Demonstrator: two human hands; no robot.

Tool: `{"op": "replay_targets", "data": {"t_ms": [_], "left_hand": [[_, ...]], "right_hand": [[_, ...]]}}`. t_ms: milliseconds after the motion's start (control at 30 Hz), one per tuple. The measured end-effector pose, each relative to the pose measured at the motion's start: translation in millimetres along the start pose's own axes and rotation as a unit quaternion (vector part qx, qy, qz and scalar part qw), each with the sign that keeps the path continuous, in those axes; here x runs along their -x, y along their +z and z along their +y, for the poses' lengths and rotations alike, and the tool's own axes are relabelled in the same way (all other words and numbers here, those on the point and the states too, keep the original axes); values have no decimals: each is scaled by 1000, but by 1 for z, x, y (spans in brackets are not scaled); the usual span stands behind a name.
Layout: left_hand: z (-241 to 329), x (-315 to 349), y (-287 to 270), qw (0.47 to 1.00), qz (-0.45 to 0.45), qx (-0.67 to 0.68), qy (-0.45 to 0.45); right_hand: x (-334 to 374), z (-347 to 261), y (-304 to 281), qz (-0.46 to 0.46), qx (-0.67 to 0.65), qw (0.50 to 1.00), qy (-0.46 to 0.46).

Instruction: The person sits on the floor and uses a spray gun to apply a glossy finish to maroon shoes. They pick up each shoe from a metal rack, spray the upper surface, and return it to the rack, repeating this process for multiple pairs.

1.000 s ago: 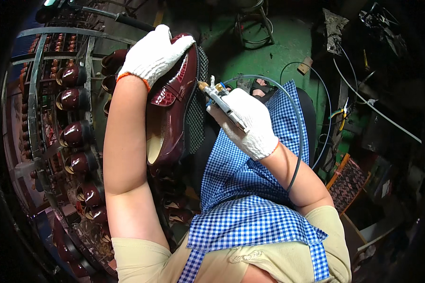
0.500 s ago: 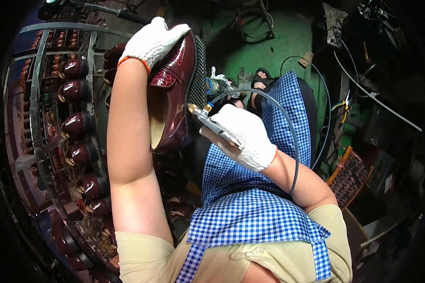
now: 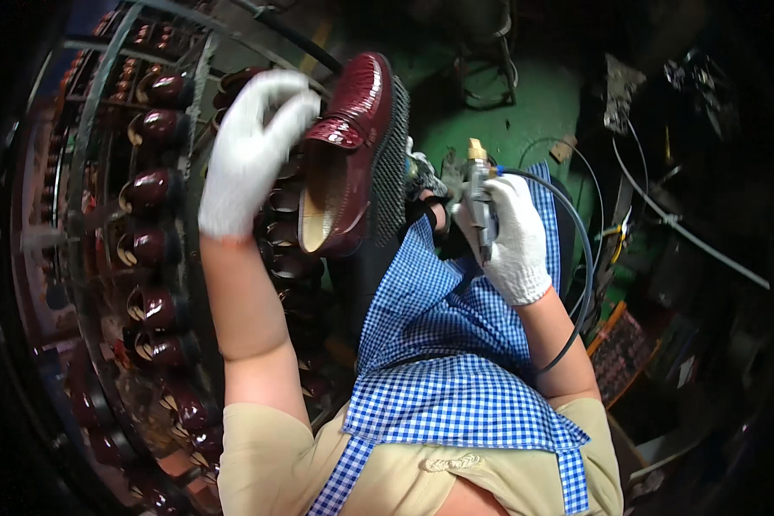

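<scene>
A burgundy loafer with a textured dark sole stands tilted in front of me, toe pointing away; what holds it up is hidden. Just left of the shoe is my left hand in a white knit glove, slightly blurred. Its thumb and fingers are apart, with nothing between them, and a small gap separates it from the shoe. My right hand, also gloved in white, is closed around a small metal spray gun to the shoe's right. The gun's brass nozzle points away from me, and a grey hose runs from it.
On the left, a metal rack carries rows of similar glossy burgundy shoes. A stool stands farther off on the green floor. Loose cables and a patterned chair are on the right.
My left hand has let go of the shoe's toe and moved left and nearer. My right hand has drawn the spray gun right, away from the sole, turning its nozzle forward.
</scene>
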State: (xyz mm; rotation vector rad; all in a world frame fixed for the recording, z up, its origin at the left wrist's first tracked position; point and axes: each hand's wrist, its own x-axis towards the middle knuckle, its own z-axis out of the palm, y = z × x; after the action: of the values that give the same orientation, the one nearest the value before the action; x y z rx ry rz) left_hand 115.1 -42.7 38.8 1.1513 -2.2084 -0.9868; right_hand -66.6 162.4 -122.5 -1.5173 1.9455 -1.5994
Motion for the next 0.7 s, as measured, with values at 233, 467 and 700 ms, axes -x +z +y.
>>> {"op": "replay_targets", "data": {"t_ms": [233, 467, 700], "left_hand": [[-57, 123, 3, 968, -44, -185, 166], [-74, 228, -36, 984, 23, -67, 165], [-25, 440, -76, 974, 97, -153, -139]], "right_hand": [[3, 46, 63, -112, -285, 928, 211], [-21, 78, 122, -96, -128, 958, 238], [-24, 85, 125, -109, -115, 970, 183]]}}
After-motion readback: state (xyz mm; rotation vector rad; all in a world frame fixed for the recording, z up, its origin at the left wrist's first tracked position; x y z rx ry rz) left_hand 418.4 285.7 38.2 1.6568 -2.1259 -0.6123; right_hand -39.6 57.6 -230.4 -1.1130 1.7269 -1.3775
